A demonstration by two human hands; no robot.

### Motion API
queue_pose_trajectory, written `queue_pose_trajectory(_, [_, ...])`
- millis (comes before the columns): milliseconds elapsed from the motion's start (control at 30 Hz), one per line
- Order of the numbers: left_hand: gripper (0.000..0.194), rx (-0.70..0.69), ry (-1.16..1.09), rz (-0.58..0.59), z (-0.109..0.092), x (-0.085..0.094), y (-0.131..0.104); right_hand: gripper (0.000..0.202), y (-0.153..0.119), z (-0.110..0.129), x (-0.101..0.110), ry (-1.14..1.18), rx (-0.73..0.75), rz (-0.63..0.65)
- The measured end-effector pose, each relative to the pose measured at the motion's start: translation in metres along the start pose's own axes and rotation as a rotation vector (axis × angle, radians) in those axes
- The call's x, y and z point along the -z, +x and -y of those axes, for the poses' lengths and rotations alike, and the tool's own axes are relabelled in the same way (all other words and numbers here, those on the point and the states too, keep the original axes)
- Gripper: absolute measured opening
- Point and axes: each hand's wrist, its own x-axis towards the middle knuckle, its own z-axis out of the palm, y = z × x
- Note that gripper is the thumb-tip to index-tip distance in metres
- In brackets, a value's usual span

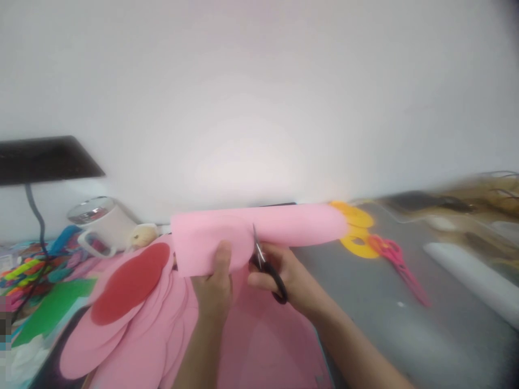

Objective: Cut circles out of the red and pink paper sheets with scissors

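Observation:
My left hand (217, 283) grips a pink sheet (198, 237), thumb lying on top of it; it looks like felt or paper. A curved outline shows on the sheet near the scissors. In my right hand (279, 273) is a pair of black-handled scissors (260, 258), blades pointing up at the sheet's edge. The far part of the pink material (304, 221) curls over to the right like a loose roll. To the left lies a pile of pink rounded cutouts (138, 356) with a red oval piece (132, 283) on top.
Pink-handled scissors (401, 265) lie on the grey table (365, 319), beside yellow ring-shaped pieces (359, 243). A white roll (470, 275) is at the right. At the left stand a white mug (115, 224), a green sheet (57, 305) and colourful yarn-like bundles (24, 273).

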Motion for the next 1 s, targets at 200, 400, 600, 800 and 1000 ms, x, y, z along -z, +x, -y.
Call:
queue_pose_trajectory(200, [0.036,0.015,0.001,-0.01,0.0014,0.0023,-0.0008,0.037,0.0006,0.0004,-0.0005,0.0,-0.006,-0.02])
queue_pose_trajectory(400, [0.033,-0.013,-0.032,-0.011,0.0025,-0.0007,0.0001,0.04,0.0014,0.0005,-0.0007,0.024,0.001,0.002])
queue_pose_trajectory(600, [0.033,-0.017,-0.027,-0.001,0.0008,-0.0018,-0.0023,0.039,0.0012,0.0015,-0.0006,-0.006,0.019,-0.007])
queue_pose_trajectory(800, [0.033,-0.029,-0.03,-0.007,0.0013,-0.0014,-0.003,0.038,0.0007,0.0014,-0.0001,-0.005,0.006,-0.009])
queue_pose_trajectory(1000, [0.034,-0.024,-0.026,-0.017,0.0038,-0.0014,-0.0024,0.037,0.0007,0.0014,-0.0004,-0.004,0.015,-0.017])
